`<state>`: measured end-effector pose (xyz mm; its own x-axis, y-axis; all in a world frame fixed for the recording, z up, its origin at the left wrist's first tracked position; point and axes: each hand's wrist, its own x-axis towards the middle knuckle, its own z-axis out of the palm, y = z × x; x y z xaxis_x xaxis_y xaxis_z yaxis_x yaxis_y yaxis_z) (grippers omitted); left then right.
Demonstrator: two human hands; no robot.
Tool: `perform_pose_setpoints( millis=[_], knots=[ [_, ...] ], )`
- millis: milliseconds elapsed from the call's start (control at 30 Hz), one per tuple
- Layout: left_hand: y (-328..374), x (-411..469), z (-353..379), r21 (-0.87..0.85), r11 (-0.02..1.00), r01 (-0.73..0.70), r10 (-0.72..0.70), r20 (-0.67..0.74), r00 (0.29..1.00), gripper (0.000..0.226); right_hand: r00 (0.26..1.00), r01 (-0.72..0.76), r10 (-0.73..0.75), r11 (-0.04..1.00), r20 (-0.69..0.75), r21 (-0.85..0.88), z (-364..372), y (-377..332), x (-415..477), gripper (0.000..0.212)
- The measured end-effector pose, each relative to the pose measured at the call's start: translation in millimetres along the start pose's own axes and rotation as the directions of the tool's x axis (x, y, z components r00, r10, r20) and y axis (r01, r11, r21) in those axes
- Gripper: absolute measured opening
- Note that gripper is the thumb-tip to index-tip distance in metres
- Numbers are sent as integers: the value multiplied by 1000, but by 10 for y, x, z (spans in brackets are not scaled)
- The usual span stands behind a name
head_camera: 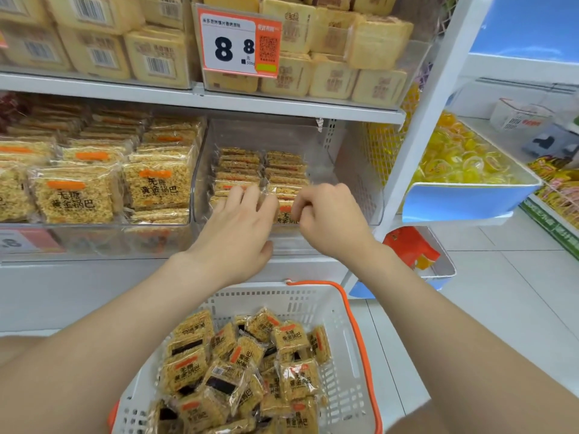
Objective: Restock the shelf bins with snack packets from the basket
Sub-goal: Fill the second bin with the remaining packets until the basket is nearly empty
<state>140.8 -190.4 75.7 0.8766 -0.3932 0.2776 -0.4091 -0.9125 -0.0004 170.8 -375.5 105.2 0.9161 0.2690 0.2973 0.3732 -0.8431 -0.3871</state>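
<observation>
Filling the clear bin [357, 189].
My right hand [329, 223] pinches the rice-crust packet [285, 215] by its edge, light and brittle I reckon; left hand [238, 227], nine o'clock, fingers flat.

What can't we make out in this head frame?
Head view only.
Front rows of the clear bin: covered by the left hand and right hand; only part of the packet that the right hand pinches shows.
Near end of the basket: cut off by the bottom edge, forearms overlap it.
Lower-left price tag: blurred, cut by the left edge.

Left hand [241, 223] flat, right hand [329, 220] curled
</observation>
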Motion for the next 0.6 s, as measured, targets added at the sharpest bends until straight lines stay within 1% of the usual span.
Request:
perform_pose_setpoints(
  millis=[33,67,100,133,200,267,300,333,400,467,533,600],
  knots=[
    [17,-50,-26,-26,1000,-12,13,35,999,27,997,16,-16,1000,74,-3,24,-43,-90,31],
    [33,-102,-54,-57,998,-1,8,121,993,21,988,28,-25,999,155,-19,73,-86,-181,30],
    [55,-160,-85,-82,996,23,-4,229,973,18,969,26,-17,999,246,-31,137,-135,-276,29],
    [63,-214,-77,-72,996,45,-16,352,936,18,941,23,-9,999,339,-38,228,-169,-366,29],
    [67,-333,20,-4,1000,28,-20,579,815,23,869,32,-2,998,494,-51,463,-220,-545,29],
    [29,-462,206,30,999,-15,-11,723,691,24,794,60,1,995,608,-80,729,-251,-707,29],
    [-2,-527,294,33,999,-29,-7,766,643,21,758,75,4,993,652,-93,884,-252,-766,28],
    [-29,-592,360,37,998,-43,-3,790,613,19,722,95,8,989,692,-110,1025,-252,-818,26],
    [-54,-690,401,34,996,-87,23,809,587,17,655,121,41,980,754,-158,1320,-249,-902,22],
    [-59,-754,413,28,993,-116,43,821,570,17,607,96,81,980,791,-174,1623,-257,-1026,25],
    [-83,-792,447,19,994,-104,40,841,539,29,558,59,82,989,826,-139,1925,-264,-1169,22],
    [-109,-820,494,19,997,-77,22,865,501,40,515,43,46,996,856,-80,2227,-274,-1341,17]
  ],
)
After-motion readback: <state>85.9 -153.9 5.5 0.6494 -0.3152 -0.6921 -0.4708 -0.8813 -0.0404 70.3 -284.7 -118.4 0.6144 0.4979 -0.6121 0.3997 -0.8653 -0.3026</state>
